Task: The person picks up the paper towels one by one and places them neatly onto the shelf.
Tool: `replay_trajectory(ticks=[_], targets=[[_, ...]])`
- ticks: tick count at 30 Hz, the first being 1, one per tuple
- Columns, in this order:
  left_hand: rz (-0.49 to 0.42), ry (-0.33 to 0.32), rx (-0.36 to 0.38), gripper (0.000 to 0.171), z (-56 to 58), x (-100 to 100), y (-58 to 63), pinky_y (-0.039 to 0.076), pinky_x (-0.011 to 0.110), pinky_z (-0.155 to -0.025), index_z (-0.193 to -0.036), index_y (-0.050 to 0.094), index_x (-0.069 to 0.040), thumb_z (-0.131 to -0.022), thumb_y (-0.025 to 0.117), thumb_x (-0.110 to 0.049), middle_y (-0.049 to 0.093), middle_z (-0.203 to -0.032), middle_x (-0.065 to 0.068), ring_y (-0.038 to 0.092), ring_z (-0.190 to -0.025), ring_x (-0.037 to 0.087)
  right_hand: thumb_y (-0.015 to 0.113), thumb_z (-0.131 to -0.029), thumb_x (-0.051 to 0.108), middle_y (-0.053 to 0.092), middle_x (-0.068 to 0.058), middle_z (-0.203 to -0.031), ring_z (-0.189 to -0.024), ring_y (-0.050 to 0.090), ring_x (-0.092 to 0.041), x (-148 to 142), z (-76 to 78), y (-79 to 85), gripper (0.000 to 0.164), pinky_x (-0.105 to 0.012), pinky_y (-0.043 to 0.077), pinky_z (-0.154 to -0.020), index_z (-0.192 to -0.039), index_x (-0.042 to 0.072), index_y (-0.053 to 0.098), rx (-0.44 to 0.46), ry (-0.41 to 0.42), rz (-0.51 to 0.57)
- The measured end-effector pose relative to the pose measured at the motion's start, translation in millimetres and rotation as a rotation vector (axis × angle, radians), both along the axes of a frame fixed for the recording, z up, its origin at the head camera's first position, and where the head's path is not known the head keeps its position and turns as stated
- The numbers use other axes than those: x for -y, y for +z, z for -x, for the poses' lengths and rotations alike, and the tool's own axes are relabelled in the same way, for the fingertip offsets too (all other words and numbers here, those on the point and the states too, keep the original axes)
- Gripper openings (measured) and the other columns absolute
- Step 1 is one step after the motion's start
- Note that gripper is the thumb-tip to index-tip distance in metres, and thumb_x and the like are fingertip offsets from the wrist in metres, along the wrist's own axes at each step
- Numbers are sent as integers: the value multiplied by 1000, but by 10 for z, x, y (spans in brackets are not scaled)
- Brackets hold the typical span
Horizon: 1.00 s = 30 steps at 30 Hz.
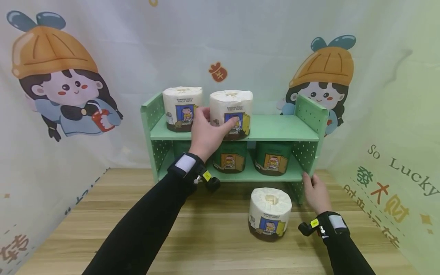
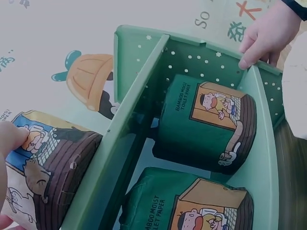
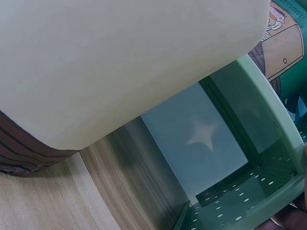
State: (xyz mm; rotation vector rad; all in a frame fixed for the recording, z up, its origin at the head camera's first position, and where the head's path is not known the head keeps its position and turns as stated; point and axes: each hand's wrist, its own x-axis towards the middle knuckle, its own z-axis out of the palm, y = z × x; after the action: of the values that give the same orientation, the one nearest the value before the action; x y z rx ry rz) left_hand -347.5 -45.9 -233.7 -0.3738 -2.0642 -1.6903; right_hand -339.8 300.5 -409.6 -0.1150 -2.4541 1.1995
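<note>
My left hand (image 1: 210, 134) grips a white toilet paper roll (image 1: 231, 103) with a brown base, thumb across its printed front. The roll is at the front of the upper board of a green shelf (image 1: 280, 128); whether its base touches the board I cannot tell. Just left of it stands another white roll (image 1: 182, 101). With thumb and fingers, my right hand (image 1: 317, 194) holds the lower front edge of the shelf's right side panel. In the left wrist view the gripped roll (image 2: 57, 163) shows at the left, and the right hand (image 2: 271, 36) pinches the panel edge.
Green-wrapped rolls (image 1: 273, 158) stand on the lower board, one partly hidden behind the left wrist. A third white roll (image 1: 269, 214) stands upright on the wooden table (image 1: 113, 214), in front of the shelf and near the right hand. A printed cloth (image 1: 165, 46) hangs behind.
</note>
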Motion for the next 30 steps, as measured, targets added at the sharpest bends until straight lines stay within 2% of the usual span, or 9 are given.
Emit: replay_trajectory(ticks=[5, 10, 17, 23, 30], targets=[[19, 28, 6, 76, 38, -45, 16, 59, 49, -107, -148, 43, -8, -95, 88, -39, 62, -140, 14, 65, -129, 28, 35, -119, 44, 64, -25, -105, -92, 55, -35, -7, 0, -5, 57, -38, 43, -73, -142, -2, 60, -13, -6, -7], [47, 60, 18, 75, 109, -77, 46, 60, 48, -105, -149, 48, -6, -95, 88, -40, 66, -140, 14, 68, -128, 28, 35, -119, 44, 66, -27, -111, -94, 56, -35, -1, -7, -2, 57, -38, 44, -74, -144, -2, 60, -12, -1, -7], [88, 101, 44, 73, 201, -86, 63, 60, 48, -105, -151, 52, -8, -97, 85, -45, 70, -143, 13, 69, -130, 29, 36, -119, 44, 62, -23, -100, -89, 54, -33, -3, 17, -1, 56, -37, 42, -71, -137, -3, 62, -16, -13, -4], [152, 136, 35, 67, 224, -101, 82, 61, 49, -102, -148, 59, -7, -99, 82, -47, 72, -141, 14, 70, -127, 31, 35, -119, 46, 62, -23, -102, -89, 54, -33, -8, 15, 0, 58, -38, 42, -70, -138, -3, 61, -9, -6, 0], [208, 180, 17, 62, 228, -131, 100, 57, 52, -104, -141, 66, -5, -100, 80, -48, 59, -139, 19, 54, -129, 33, 36, -119, 44, 60, -21, -98, -87, 53, -31, -2, -5, 11, 56, -37, 42, -70, -135, -3, 62, -15, -11, -2]])
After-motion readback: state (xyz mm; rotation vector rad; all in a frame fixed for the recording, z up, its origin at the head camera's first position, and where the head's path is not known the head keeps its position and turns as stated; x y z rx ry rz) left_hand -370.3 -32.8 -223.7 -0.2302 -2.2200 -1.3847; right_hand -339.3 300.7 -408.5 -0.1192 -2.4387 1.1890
